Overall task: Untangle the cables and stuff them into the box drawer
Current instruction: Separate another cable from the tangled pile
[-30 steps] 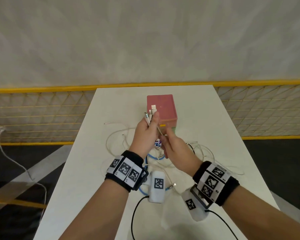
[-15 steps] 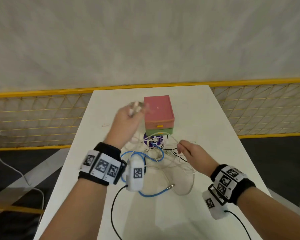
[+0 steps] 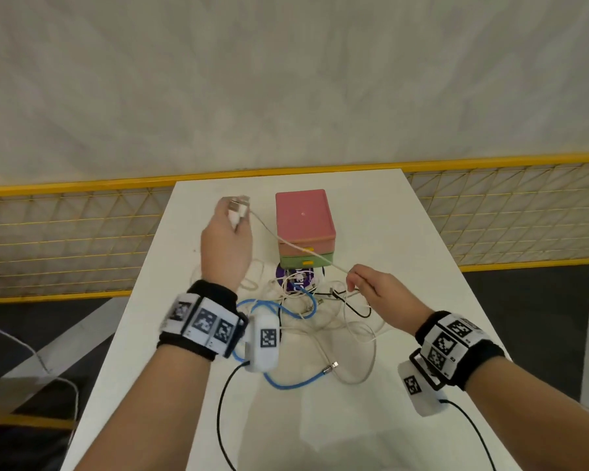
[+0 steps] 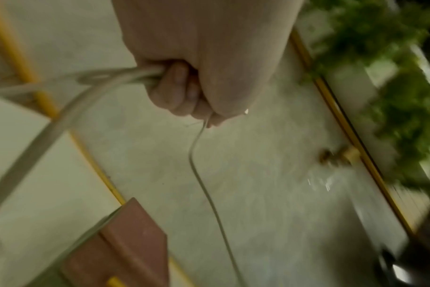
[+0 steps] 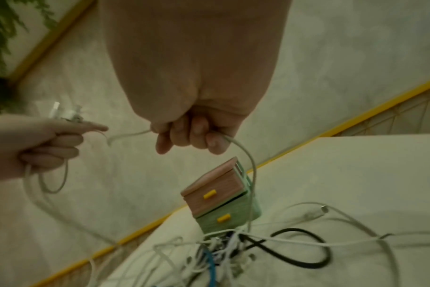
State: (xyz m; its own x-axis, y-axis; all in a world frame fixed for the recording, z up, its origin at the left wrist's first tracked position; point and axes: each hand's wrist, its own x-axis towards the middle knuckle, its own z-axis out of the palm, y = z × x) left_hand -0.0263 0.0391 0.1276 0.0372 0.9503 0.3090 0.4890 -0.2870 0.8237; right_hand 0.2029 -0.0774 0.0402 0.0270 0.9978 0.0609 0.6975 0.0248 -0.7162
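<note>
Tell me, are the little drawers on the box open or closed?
Both closed. The pink drawer and the green drawer sit flush in the box, yellow handles facing out, with the cables lying outside on the table.

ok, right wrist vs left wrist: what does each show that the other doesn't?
Right wrist only: the cable tangle on the table, the black cable, both yellow drawer handles, the right hand pinching a white cable, connectors above the left hand.
Left wrist only: blurred green foliage on its right.
Both: the pink-and-green box, white cables in the left hand's grip.
</note>
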